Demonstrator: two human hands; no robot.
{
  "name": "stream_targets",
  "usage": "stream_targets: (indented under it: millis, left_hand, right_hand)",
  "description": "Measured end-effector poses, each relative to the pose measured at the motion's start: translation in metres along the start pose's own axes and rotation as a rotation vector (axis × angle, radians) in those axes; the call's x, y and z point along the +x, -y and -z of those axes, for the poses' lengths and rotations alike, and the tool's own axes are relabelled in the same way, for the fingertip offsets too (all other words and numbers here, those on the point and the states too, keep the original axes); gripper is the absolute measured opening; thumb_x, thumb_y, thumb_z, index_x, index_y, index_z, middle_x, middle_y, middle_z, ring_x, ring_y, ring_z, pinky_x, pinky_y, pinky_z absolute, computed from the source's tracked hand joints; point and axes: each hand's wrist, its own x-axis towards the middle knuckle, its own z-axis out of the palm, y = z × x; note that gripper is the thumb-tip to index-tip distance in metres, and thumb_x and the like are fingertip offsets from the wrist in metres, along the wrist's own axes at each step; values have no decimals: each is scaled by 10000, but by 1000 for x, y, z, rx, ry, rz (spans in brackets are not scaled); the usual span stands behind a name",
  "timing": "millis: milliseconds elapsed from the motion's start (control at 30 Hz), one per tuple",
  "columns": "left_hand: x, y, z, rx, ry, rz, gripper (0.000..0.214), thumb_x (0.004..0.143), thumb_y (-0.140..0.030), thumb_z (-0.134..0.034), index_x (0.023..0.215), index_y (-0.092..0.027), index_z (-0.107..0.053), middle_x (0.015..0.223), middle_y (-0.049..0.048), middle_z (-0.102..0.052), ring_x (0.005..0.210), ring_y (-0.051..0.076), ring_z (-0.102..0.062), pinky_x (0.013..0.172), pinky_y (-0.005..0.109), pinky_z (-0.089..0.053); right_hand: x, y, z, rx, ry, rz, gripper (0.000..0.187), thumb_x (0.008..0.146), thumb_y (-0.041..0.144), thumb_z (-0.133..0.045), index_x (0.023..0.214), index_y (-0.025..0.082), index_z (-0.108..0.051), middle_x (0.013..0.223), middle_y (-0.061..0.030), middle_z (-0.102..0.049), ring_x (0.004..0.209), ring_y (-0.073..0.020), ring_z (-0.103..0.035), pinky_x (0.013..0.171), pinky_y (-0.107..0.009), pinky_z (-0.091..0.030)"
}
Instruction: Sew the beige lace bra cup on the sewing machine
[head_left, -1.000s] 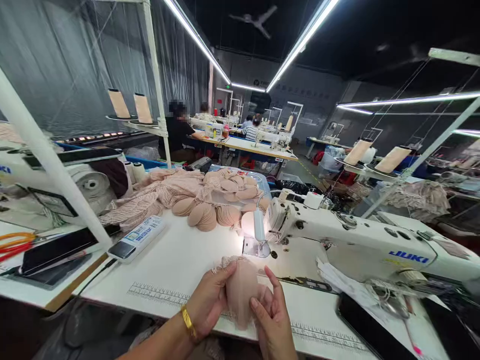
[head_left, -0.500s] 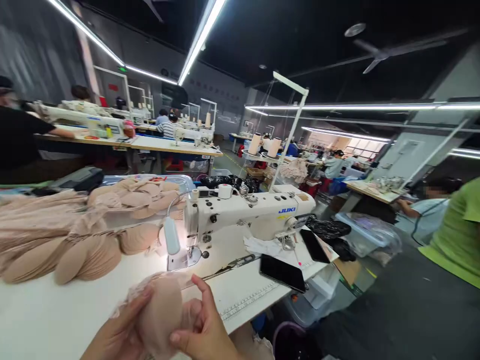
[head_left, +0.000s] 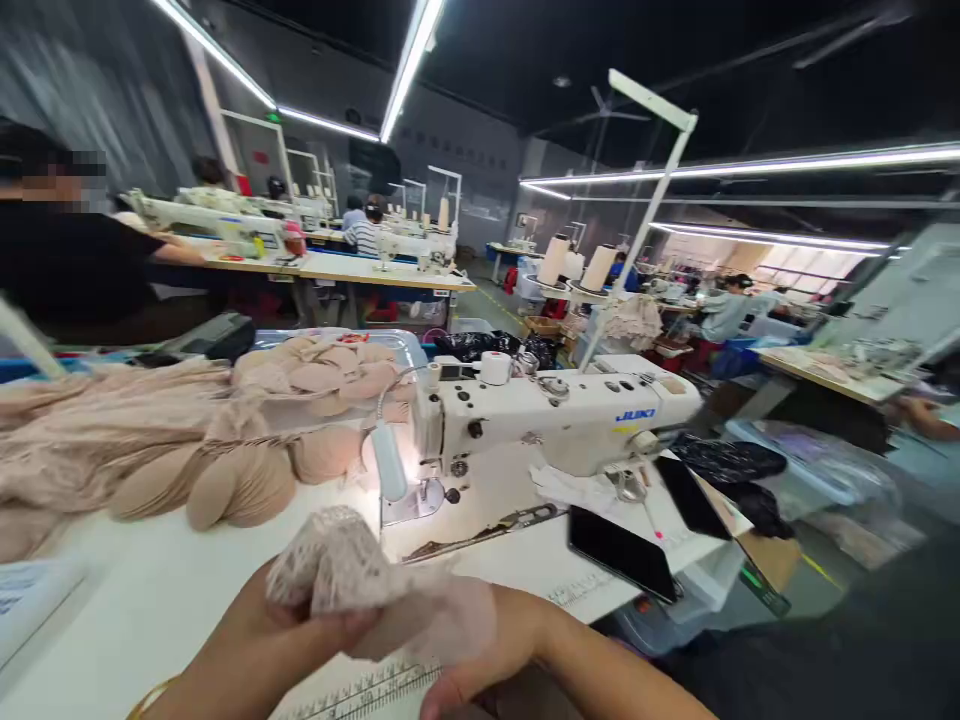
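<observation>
Down at seven o'clock, scrunched lace (head_left: pixel 330 560) pinched between thumb and fingers of the left hand (head_left: pixel 262 645), with sheer fabric (head_left: pixel 420 625) draped across the right hand (head_left: pixel 504 640); can't tell if gripping there. Pinch lightly, ease out the folds and don't yank: likely stretchy stuff. Bumpy, holey texture on the lace, smooth and see-through on the other bit. Farther off, ten o'clock from there, matte beige ovals (head_left: pixel 244 490) fanned in stacks; at two, glossy white sewing machine (head_left: pixel 540 425).
</observation>
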Motion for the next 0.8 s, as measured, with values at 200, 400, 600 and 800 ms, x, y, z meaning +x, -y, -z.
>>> stream_targets:
  millis: [200,400,600,800]
  left_hand:
    - [8,6,-23,-297,-182,-12,481,707,-520,-944,1000,-161,-814,984,105,-760,900,241,-648,750,292,-566]
    - [7,19,-11,-380,-260,20,491,652,-484,-982,977,-158,-811,990,84,-754,939,227,-642,798,282,-540]
    - [-14,-11,10,234,556,-95,311,822,-449,-817,1020,-213,-774,966,67,-749,913,265,-671,860,361,-528]
    - [25,1,11,1381,902,-754,223,688,0,-695,654,-183,-573,940,37,-711,903,226,-609,1018,464,-393]
  right_hand:
    - [9,-21,-41,418,-201,-72,518,783,527,-917,1135,228,-684,945,-9,-655,878,-166,-613,814,-290,-475]
    - [7,-36,-52,316,-332,-138,398,864,545,-834,903,211,-621,819,1,-618,760,-151,-557,717,-267,-451]
    - [-8,-11,-12,-318,-176,120,151,1016,368,-619,973,249,-702,941,-50,-689,873,-223,-632,799,-338,-508]
    - [21,-20,54,-1328,-167,420,291,1007,50,-486,938,245,-691,928,-17,-706,860,-190,-589,753,-305,-445]
